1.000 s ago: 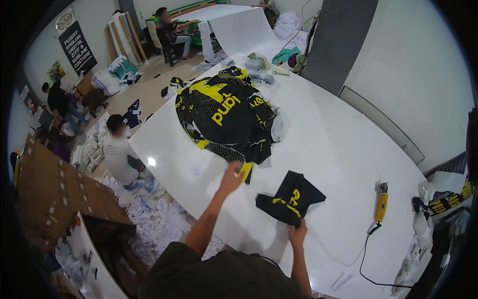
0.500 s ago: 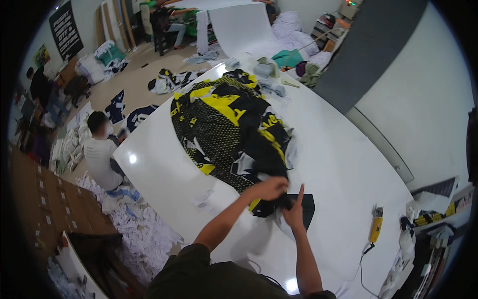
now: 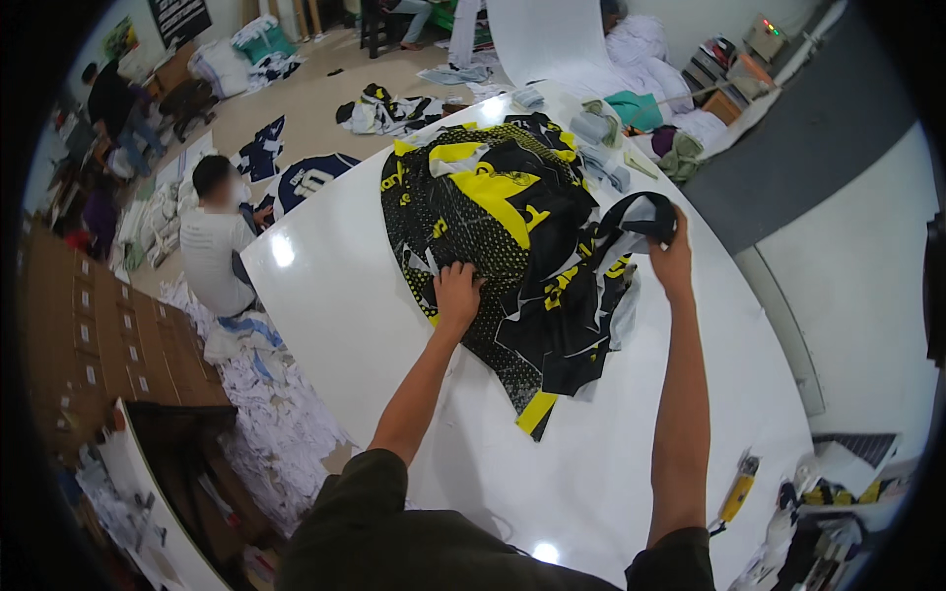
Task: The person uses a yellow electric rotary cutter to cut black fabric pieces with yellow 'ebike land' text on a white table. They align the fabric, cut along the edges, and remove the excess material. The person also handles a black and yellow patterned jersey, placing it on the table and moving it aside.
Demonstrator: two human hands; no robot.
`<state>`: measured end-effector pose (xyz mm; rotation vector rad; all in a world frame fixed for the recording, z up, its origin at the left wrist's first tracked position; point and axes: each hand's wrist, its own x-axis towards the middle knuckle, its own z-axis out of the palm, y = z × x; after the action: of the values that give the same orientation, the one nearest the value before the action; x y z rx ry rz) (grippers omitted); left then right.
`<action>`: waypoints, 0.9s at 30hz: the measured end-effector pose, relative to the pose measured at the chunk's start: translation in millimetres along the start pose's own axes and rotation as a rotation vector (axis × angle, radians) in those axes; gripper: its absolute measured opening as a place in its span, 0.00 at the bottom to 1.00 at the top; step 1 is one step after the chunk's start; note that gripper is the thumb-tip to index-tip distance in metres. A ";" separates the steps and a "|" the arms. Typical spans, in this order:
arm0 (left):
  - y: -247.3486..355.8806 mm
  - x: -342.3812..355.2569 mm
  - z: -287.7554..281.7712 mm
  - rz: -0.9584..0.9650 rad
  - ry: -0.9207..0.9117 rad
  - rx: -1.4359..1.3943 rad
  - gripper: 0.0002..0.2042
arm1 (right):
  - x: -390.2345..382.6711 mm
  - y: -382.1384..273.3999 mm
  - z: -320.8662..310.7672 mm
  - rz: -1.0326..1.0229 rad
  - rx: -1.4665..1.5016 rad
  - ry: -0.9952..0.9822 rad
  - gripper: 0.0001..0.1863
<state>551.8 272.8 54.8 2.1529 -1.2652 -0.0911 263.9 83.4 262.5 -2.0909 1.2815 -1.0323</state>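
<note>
A heap of black and yellow printed fabric pieces (image 3: 512, 231) lies on the white table (image 3: 325, 305). Resting on the left side of the heap is my left hand (image 3: 457, 294), its fingers apart on the dotted cloth. My right hand (image 3: 672, 258) grips a black fabric piece (image 3: 631, 215) at the heap's right side. That piece is lifted and curled over, so its pale underside shows. A yellow-and-black corner of cloth (image 3: 537, 414) points toward me at the near end.
A yellow corded power tool (image 3: 735, 494) lies by the table's right edge. Grey cloth bundles (image 3: 596, 128) sit at the far end. A seated person (image 3: 212, 246) is left of the table, near white scraps (image 3: 281, 414) and brown boxes (image 3: 108, 345). Another person (image 3: 116, 103) stands farther back.
My hands have moved apart from the near end, the left onto the heap, the right farther away with black cloth. The dark piece at the near right has left that spot. The view has shifted.
</note>
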 end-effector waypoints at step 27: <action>223.0 -214.8 -241.8 0.286 -0.418 -0.913 0.12 | -431.0 -118.8 -218.0 0.242 0.453 -0.138 0.13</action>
<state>353.4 487.5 317.3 1.1848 -1.3697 -0.8554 33.4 519.4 327.1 -1.5951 1.0795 -0.9472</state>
